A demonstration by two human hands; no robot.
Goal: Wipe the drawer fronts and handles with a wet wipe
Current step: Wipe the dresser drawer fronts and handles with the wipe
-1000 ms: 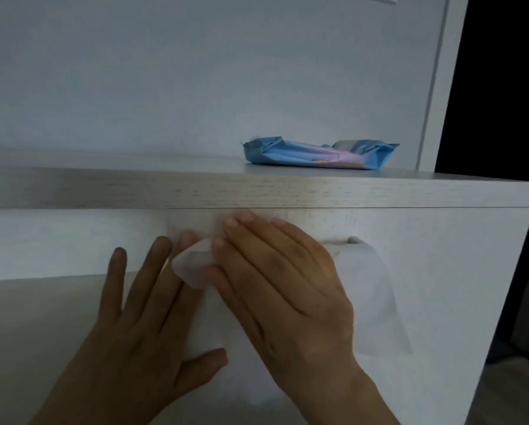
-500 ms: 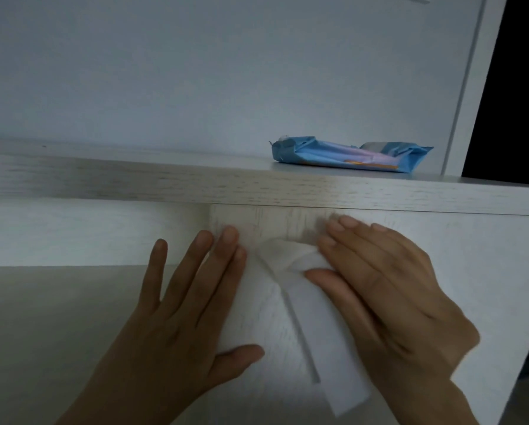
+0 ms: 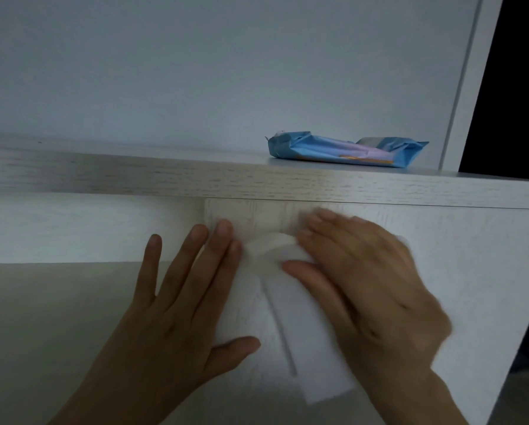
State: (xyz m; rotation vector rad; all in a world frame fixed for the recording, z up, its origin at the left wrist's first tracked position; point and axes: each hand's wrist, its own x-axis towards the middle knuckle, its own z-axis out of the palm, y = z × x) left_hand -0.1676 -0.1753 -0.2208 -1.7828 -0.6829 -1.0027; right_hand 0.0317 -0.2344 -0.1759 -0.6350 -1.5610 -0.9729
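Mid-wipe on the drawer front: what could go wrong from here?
1. The wet wipe is bunched at the fingertips of the right hand, with a loose tail hanging below. It may fold over and clean only a narrow strip.
2. The left hand lies flat on the drawer front right beside the wipe. It may block the stroke or smudge the damp surface.

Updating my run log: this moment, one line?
wiping drawer front | right hand presses wet wipe | left hand flat on front | pack on cabinet top
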